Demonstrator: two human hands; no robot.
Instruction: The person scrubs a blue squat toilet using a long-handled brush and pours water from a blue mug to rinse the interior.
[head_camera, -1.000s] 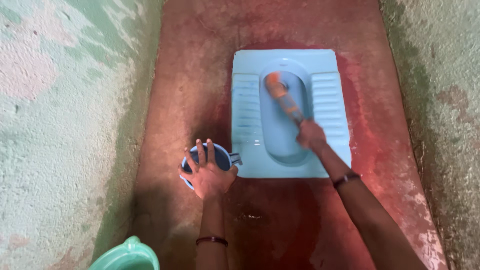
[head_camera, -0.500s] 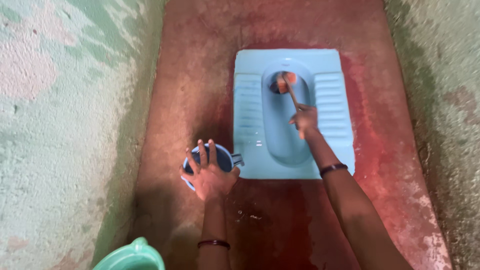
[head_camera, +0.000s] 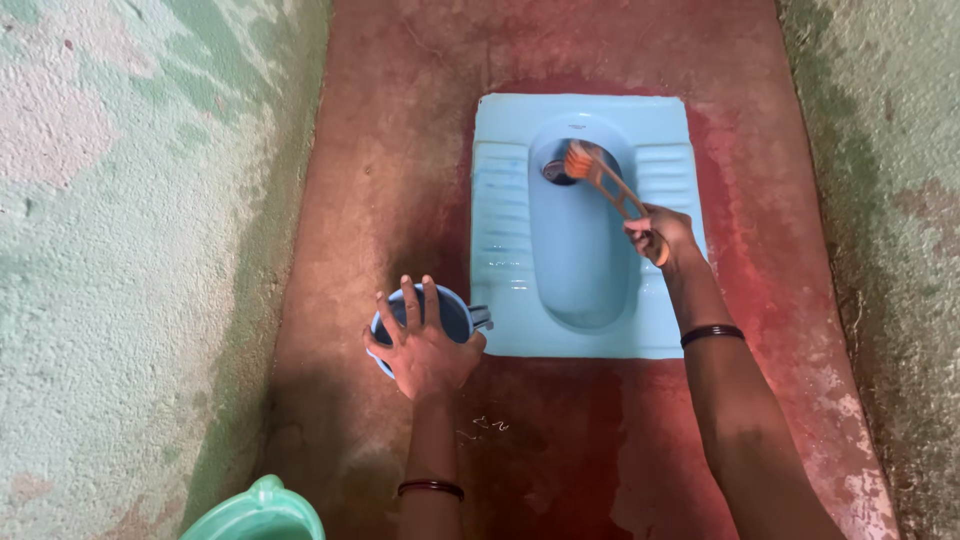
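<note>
A light blue squat toilet pan (head_camera: 505, 230) is set into the red floor ahead of me. My right hand (head_camera: 662, 234) grips the handle of an orange toilet brush (head_camera: 600, 178), whose bristle head rests at the drain hole in the far end of the bowl. My left hand (head_camera: 424, 345) lies palm down over the rim of a blue mug (head_camera: 452, 312) that stands on the floor just left of the pan, fingers spread across its mouth. Both wrists wear dark bangles.
A green plastic vessel (head_camera: 258, 515) pokes in at the bottom left. Rough, stained green walls (head_camera: 130, 250) close in on the left and right (head_camera: 880, 200), leaving a narrow strip of wet red floor (head_camera: 560, 440) around the pan.
My right hand has swung to the right and pulled back a little, tilting the brush so its head stays at the drain. The left hand and mug have barely moved.
</note>
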